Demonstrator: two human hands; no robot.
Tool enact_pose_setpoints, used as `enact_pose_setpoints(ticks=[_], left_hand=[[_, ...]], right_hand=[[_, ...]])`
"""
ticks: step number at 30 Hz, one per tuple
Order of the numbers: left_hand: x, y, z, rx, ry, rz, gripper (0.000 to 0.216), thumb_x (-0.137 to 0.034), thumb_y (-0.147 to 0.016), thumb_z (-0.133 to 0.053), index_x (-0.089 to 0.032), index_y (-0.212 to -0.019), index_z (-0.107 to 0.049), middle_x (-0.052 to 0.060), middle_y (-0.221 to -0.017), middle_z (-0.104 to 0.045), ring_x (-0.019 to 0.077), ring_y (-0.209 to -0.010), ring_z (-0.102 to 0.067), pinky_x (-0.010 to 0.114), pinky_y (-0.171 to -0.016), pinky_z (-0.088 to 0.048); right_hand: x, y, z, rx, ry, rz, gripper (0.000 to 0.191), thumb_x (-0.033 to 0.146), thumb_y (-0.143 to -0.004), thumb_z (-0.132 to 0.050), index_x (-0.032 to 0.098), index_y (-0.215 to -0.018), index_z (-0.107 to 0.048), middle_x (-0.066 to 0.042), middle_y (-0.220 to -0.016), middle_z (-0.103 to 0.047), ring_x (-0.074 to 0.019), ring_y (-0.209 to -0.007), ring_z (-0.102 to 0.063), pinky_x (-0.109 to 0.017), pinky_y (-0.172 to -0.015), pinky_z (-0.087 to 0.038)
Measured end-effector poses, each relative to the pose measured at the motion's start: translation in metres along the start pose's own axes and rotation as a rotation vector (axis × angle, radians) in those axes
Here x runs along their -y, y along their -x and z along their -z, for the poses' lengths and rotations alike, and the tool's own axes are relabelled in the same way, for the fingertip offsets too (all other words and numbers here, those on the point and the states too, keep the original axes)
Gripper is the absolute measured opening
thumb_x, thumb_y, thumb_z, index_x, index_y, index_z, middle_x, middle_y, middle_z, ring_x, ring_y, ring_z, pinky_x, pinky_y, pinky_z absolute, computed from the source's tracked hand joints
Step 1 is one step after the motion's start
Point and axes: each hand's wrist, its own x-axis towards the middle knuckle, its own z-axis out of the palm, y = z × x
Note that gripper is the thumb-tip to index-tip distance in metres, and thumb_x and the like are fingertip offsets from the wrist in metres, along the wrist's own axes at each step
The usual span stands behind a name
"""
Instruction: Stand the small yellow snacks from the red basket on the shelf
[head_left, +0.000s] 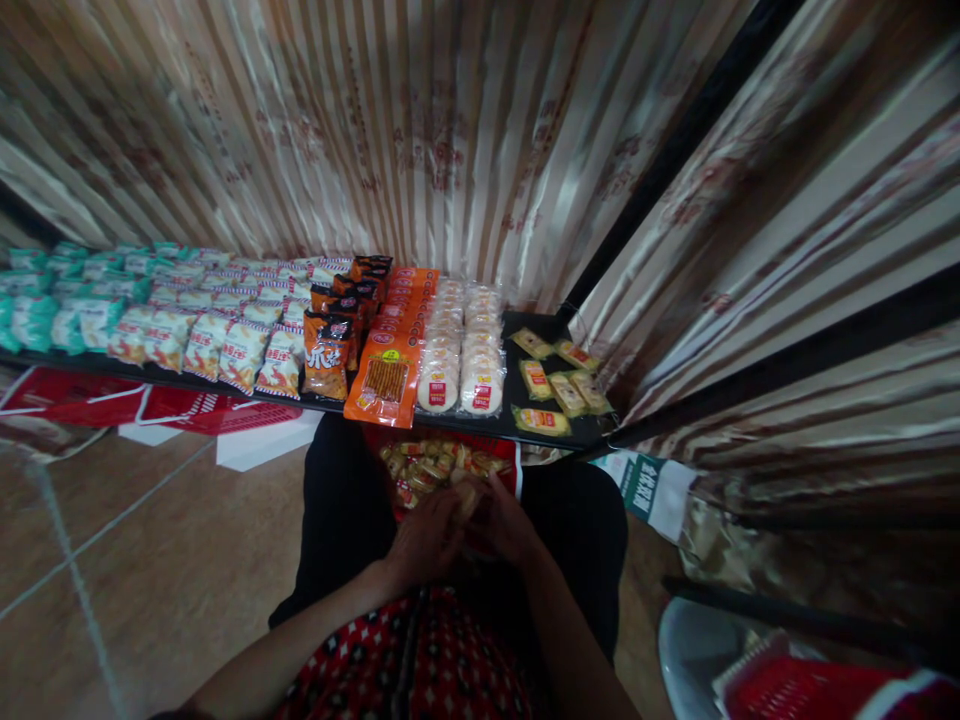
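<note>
Between my knees, my left hand (pixel 429 535) and my right hand (pixel 511 520) meet over a red basket (pixel 517 462). Several small yellow-wrapped snack cakes (pixel 424 468) fill it. A pale yellowish packet (pixel 468 498), apparently one of these snacks, is pinched between both hands; the fingers partly cover it. More yellow packets (pixel 543 421) lie loosely at the right end of the black shelf (pixel 517 326), just beyond the basket.
Left along the shelf stand white rice cracker packs (pixel 480 385), orange stick-snack bags (pixel 386 370), black-orange bags (pixel 327 355), white bags (pixel 246 355) and green bags (pixel 34 320). A striped curtain (pixel 420 130) hangs behind. A grey basin (pixel 686 650) stands at lower right.
</note>
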Motion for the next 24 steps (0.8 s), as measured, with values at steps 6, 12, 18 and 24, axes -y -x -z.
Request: enact_pose_setpoints(ticks=[6,12,18,24], left_hand=[[0.002,-0.002,0.000,-0.077,0.171,0.130,0.035,-0.022,-0.082,-0.047,-0.019,-0.117,-0.052,0.008,-0.118,-0.059,0.0196,-0.111,-0.053,0.036,-0.098,-0.043],[0.009,-0.006,0.000,-0.145,0.448,0.259,0.031,-0.024,-0.082,-0.047,-0.019,-0.111,-0.055,0.007,-0.112,-0.063,0.0187,-0.102,-0.058,0.032,-0.090,-0.045],[0.014,-0.011,-0.001,-0.225,0.771,0.323,0.030,-0.034,-0.076,-0.057,-0.017,-0.100,-0.060,0.006,-0.098,-0.066,0.0196,-0.091,-0.059,0.031,-0.084,-0.045],[0.016,-0.012,0.000,-0.267,1.148,0.467,0.041,-0.043,-0.065,-0.070,-0.017,-0.095,-0.063,0.005,-0.093,-0.068,0.0188,-0.083,-0.061,0.029,-0.077,-0.046]], right_hand=[[-0.006,0.001,0.002,0.003,0.021,0.018,0.038,0.051,-0.084,-0.051,0.020,-0.099,-0.066,-0.006,-0.090,-0.072,-0.0173,-0.084,-0.067,-0.033,-0.078,-0.051],[-0.009,0.004,-0.002,-0.015,0.107,0.046,0.034,0.042,-0.077,-0.065,0.020,-0.103,-0.067,-0.007,-0.097,-0.073,-0.0175,-0.086,-0.068,-0.031,-0.078,-0.051],[-0.014,0.000,-0.001,-0.096,0.193,0.096,0.033,0.033,-0.059,-0.079,0.019,-0.086,-0.069,-0.003,-0.076,-0.073,-0.0138,-0.063,-0.066,-0.028,-0.066,-0.051],[-0.018,-0.002,0.000,-0.128,0.238,0.154,0.045,0.038,-0.051,-0.082,0.018,-0.090,-0.068,-0.002,-0.078,-0.073,-0.0163,-0.066,-0.067,-0.031,-0.067,-0.052]])
